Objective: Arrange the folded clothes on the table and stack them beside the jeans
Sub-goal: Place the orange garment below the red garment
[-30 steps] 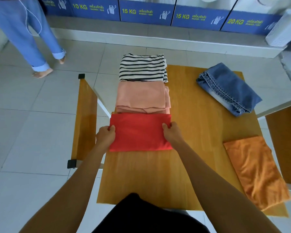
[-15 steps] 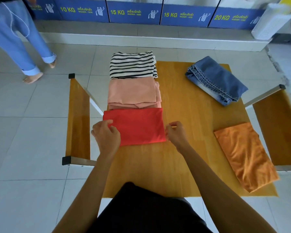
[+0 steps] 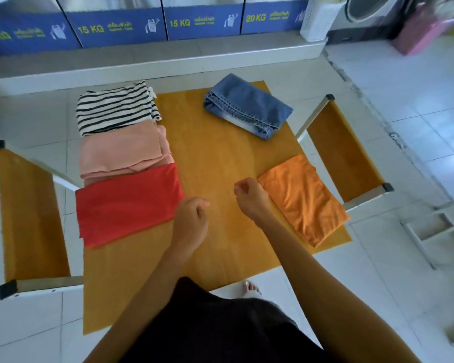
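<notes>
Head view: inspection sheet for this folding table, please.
Surface: wooden table, yellow-brown top.
Job's things: striped top, pink garment and red garment folded in a row along the left edge; jeans folded, far right; orange cloth flat, near right.
Clutter: nothing seen.
Hands: left hand and right hand over the table, fingers curled, holding nothing; right hand next to the orange cloth.
Cables: nothing seen.
Surroundings: tiled floor, wooden benches both sides, blue-panelled washers behind.

Your left hand and right hand hover curled and empty over the table, between the red cloth and orange cloth, jeans farther back.
</notes>
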